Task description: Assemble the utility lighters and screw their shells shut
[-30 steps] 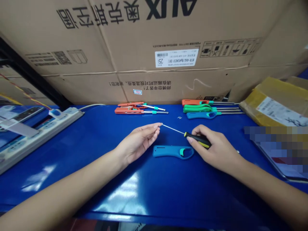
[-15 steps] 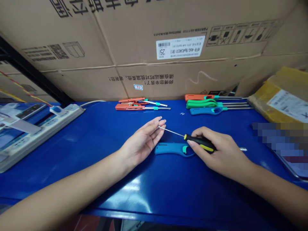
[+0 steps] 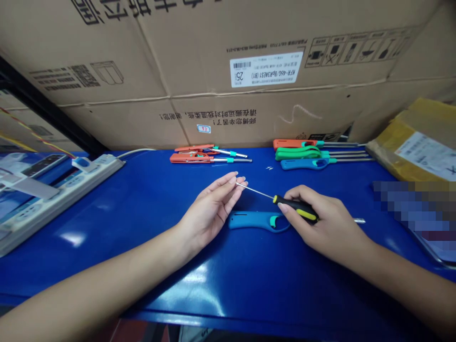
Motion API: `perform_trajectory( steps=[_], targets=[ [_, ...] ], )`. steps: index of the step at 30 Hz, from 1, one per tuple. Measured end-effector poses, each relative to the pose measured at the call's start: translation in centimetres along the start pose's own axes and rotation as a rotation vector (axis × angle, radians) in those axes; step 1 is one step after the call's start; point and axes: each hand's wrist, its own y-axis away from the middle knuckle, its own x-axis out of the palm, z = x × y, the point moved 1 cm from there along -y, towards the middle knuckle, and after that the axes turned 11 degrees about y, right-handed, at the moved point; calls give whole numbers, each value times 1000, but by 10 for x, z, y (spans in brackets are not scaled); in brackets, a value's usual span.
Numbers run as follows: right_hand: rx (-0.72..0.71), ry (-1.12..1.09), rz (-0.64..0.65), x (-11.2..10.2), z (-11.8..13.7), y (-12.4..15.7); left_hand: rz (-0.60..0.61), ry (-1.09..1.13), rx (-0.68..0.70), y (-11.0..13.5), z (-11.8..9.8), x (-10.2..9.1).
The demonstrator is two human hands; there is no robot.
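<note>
If the screwdriver (image 3: 290,203), clasped in the right grip (image 3: 326,223), is pushed too hard, it could prick the left grip (image 3: 209,213), whose pinch I cannot tell; the blue lighter (image 3: 252,220) lies between them.

Over the worktop (image 3: 270,280), the right hand (image 3: 320,218) holds a screwdriver (image 3: 292,205), its tip at the left hand (image 3: 212,206). A blue lighter (image 3: 252,220) lies between them; orange lighters (image 3: 190,157) lie along the back edge, a power strip (image 3: 85,180) toward the left.
</note>
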Motion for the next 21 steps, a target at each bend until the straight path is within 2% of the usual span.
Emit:
perform_trajectory(
  steps=[21],
  targets=[
    [15,-28,3,0,3,0,22,-11,50,-2,3,-1]
  ],
)
